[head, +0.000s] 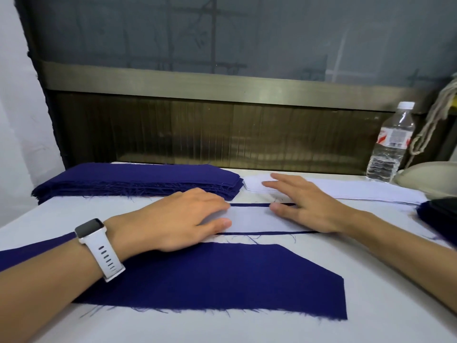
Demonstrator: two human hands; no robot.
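Both hands lie flat on a white strip (249,217) in the middle of the desk (247,328). The left hand (183,219) is open, palm down, its fingers straight and pressing the strip's left part, the thumb lying along the near edge. The right hand (304,206) is open too, fingers spread and extended. Its heel rests on the strip's right end and its thumb sits at the far edge, while the longer fingers reach over a pile of white strips (358,190) behind (whether they touch it I cannot tell).

The white strip lies on a navy piece (267,233), of which only thin dark lines show along the far and near edges of the strip. Loose threads fray out from it.

Just in front, closer to the person, lies a larger navy panel (222,280), flat, with one far corner cut at a slant and a frayed near edge. The left forearm crosses over its left end, and a white watch (90,230) sits on that wrist.

At the back left is a neat stack of navy pieces (138,178), touching the end of the white pile. A clear water bottle (390,144) with a white cap stands upright at the back right, beside a hanging cream cord (435,120). More dark fabric (437,214) lies at the right edge.
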